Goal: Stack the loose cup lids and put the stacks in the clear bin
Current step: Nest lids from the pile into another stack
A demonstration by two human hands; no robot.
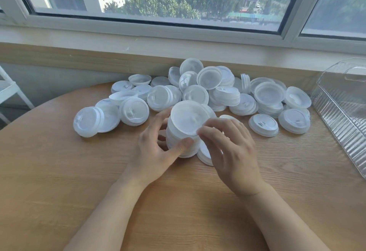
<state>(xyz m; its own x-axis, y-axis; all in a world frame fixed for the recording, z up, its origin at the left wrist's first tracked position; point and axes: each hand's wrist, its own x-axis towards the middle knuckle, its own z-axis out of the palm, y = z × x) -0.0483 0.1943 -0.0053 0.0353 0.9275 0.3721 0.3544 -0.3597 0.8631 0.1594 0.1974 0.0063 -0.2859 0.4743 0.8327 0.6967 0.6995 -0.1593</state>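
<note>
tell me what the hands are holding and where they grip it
The left hand grips the side of a stack of white plastic cup lids; the right hand pinches the top lid's rim.

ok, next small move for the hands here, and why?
Probably press the top lid flush onto the stack. The left hand grips the stack's side, the right hand pinches that lid's rim, and it sits tilted. The bin can wait; loose lids remain.
</note>
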